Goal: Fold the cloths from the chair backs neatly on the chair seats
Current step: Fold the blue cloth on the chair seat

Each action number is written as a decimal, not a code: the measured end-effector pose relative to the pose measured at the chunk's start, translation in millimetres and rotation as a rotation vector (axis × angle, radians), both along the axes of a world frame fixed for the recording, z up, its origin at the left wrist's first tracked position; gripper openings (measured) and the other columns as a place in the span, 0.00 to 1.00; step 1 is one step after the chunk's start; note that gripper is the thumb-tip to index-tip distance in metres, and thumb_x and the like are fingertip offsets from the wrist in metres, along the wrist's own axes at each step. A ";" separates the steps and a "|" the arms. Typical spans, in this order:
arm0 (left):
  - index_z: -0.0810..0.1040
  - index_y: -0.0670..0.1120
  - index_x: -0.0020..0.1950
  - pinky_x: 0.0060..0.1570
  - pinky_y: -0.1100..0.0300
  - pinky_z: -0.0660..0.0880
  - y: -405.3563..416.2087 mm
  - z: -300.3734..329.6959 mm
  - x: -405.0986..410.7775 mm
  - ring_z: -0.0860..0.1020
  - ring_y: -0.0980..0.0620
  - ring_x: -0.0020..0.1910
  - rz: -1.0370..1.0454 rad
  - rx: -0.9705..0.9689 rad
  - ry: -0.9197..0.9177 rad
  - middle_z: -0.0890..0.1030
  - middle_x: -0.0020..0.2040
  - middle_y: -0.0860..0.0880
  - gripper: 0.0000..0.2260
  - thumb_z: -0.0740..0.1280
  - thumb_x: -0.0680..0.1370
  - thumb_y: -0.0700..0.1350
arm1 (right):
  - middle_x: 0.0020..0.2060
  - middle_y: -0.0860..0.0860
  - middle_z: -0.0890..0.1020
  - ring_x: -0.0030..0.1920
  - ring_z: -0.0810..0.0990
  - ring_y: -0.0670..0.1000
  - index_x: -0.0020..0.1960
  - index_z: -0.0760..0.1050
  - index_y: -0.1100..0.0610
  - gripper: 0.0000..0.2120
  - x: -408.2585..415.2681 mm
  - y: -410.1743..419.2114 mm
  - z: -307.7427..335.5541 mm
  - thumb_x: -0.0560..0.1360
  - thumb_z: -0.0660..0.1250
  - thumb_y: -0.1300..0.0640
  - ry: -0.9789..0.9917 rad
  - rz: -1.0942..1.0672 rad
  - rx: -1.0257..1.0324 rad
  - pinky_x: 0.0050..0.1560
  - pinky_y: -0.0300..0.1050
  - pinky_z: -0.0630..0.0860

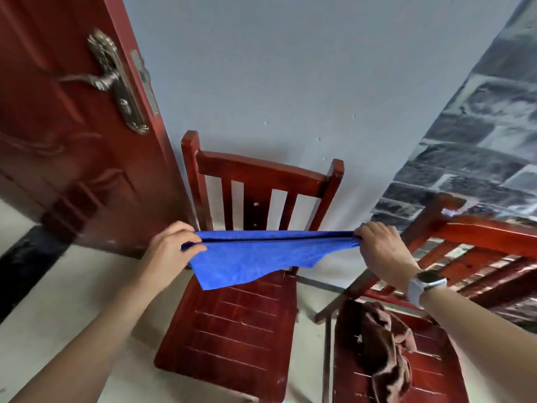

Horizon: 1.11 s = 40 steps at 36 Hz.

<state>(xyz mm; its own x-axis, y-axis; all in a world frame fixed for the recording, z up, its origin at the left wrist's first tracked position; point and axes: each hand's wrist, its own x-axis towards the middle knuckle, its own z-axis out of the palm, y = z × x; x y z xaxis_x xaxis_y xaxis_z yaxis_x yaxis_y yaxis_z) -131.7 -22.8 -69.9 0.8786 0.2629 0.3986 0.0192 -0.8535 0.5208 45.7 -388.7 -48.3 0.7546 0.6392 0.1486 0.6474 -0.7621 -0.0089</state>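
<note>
A blue cloth (255, 255) is stretched flat and taut in the air above the rear of a red wooden chair seat (232, 330), doubled over along its far edge. My left hand (171, 248) pinches its left end and my right hand (380, 248) pinches its right end. The cloth's loose lower edge hangs toward the seat. The chair's slatted back (261, 175) stands bare behind the cloth. A crumpled brown cloth (383, 353) lies on the seat of a second red chair (436, 382) at the lower right.
A red door (72, 126) with a metal handle (113, 80) stands open at the left, close to the first chair. A pale wall runs behind; a brick-patterned wall (479, 126) is at the right. A white watch (424, 283) is on my right wrist.
</note>
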 end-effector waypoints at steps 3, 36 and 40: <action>0.82 0.39 0.38 0.42 0.80 0.63 2.1 25.8 9.9 0.73 0.69 0.39 -0.014 -0.050 -0.004 0.73 0.45 0.70 0.04 0.75 0.66 0.37 | 0.45 0.58 0.79 0.50 0.76 0.61 0.51 0.77 0.62 0.13 7.2 -1.6 22.8 0.68 0.64 0.70 0.061 -0.101 0.143 0.51 0.54 0.68; 0.74 0.53 0.37 0.42 0.69 0.73 15.8 115.1 24.0 0.78 0.58 0.36 0.111 -0.416 0.047 0.81 0.35 0.51 0.16 0.75 0.65 0.33 | 0.46 0.58 0.77 0.47 0.77 0.56 0.54 0.78 0.62 0.13 14.1 -18.5 104.7 0.71 0.63 0.71 0.195 -0.109 0.370 0.53 0.47 0.72; 0.82 0.50 0.41 0.40 0.74 0.70 18.0 112.7 21.9 0.78 0.55 0.37 0.086 -0.272 0.108 0.80 0.37 0.51 0.11 0.74 0.66 0.34 | 0.44 0.60 0.78 0.46 0.78 0.59 0.49 0.81 0.64 0.09 17.5 -13.7 98.9 0.71 0.66 0.71 0.214 -0.086 0.356 0.52 0.46 0.72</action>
